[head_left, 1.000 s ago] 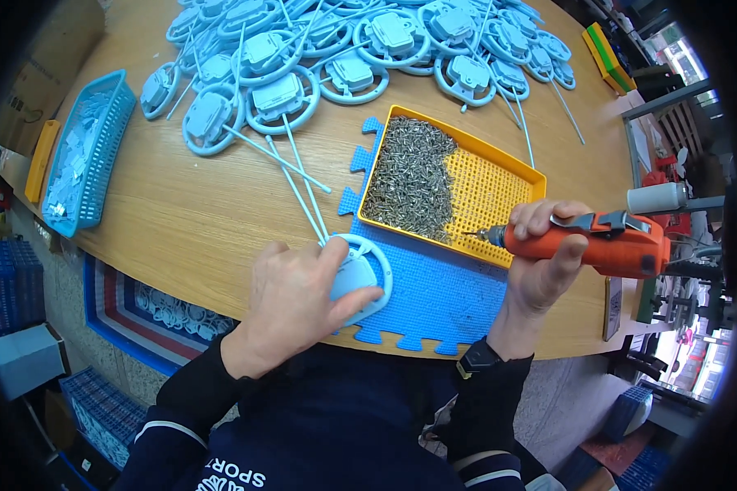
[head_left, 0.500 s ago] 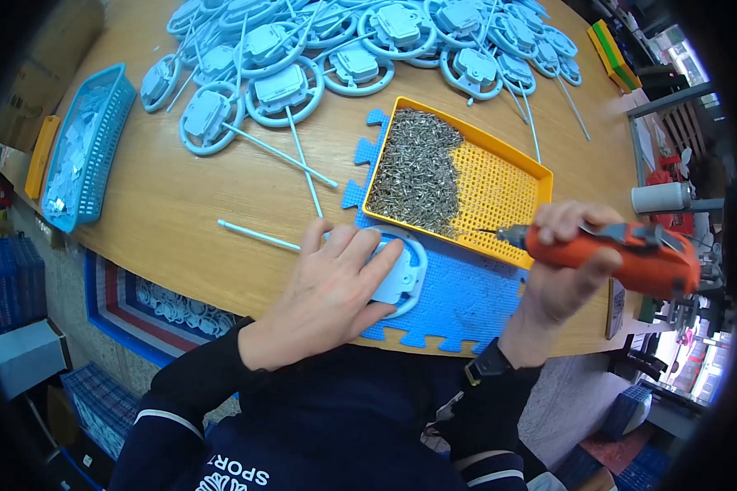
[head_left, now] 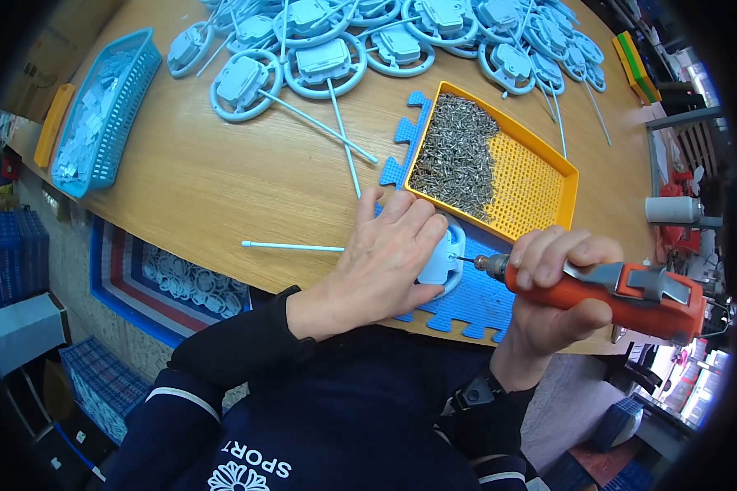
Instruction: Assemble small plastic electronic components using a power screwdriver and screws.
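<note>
My left hand [head_left: 385, 254] is closed over a light blue ring-shaped plastic part [head_left: 440, 272], its fingers on the far side and its thumb on the near side. A thin blue rod [head_left: 295, 247] sticks out leftward from under this hand. The part lies partly on a blue foam mat [head_left: 477, 304], and much of it is hidden by my fingers. Gripped in my right hand [head_left: 558, 290] is an orange power screwdriver [head_left: 630, 301], held nearly level. Its thin bit points left and meets the part's flat centre plate; whether a screw sits on the tip is too small to tell.
Just beyond my hands, a yellow tray [head_left: 540, 196] holds a heap of small metal screws [head_left: 454, 155]. Many similar blue ring parts [head_left: 323, 61] with rods are piled along the far side. A blue basket [head_left: 145, 74] of flat pale pieces stands at the left.
The screwdriver has gone from over the yellow tray's near edge to the blue part. My left hand stays on the part. The whole view has shifted slightly.
</note>
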Action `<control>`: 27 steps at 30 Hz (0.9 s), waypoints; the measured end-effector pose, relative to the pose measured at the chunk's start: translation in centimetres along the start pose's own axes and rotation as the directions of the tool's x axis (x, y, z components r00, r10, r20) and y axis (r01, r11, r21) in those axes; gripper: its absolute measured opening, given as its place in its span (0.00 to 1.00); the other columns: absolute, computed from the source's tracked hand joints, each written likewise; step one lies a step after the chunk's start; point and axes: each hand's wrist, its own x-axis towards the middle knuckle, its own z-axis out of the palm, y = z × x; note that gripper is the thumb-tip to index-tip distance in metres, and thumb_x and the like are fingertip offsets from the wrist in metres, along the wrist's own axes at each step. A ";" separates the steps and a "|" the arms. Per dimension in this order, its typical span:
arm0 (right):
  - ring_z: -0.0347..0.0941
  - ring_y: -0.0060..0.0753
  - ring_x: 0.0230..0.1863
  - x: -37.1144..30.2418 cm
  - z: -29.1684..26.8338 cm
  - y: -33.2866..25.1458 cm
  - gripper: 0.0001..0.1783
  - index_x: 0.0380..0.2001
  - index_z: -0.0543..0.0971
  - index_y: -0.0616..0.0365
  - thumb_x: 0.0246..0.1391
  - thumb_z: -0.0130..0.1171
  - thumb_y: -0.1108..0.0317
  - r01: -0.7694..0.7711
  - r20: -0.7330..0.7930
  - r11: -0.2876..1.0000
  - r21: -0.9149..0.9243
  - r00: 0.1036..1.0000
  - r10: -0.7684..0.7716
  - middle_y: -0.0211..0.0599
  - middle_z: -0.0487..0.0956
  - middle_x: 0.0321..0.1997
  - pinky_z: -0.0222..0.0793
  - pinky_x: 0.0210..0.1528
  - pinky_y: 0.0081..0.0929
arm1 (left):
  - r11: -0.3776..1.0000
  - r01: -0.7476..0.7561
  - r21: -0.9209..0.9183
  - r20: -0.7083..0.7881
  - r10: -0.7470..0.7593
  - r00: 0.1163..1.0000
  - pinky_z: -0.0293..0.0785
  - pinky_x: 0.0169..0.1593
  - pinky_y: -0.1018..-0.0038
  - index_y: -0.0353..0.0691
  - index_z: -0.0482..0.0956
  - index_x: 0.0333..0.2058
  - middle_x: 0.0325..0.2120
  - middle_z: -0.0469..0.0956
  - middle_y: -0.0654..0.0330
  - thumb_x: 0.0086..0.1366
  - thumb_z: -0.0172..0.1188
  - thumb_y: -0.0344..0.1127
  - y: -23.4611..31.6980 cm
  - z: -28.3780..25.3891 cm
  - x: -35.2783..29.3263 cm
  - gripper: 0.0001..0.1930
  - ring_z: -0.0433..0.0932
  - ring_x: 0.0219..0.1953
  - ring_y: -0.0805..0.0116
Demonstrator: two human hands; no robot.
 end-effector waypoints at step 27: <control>0.67 0.26 0.22 2.3 -5.2 0.0 0.32 0.39 0.67 0.56 0.49 0.63 0.39 -0.032 -0.198 0.988 -0.152 0.980 0.001 0.31 0.69 0.24 0.66 0.29 0.28 | 0.988 0.148 0.053 -0.035 -0.146 0.989 0.62 0.60 0.58 0.39 0.70 0.54 0.53 0.69 0.50 0.41 0.75 0.44 -9.2 -10.0 -3.7 0.39 0.66 0.58 0.49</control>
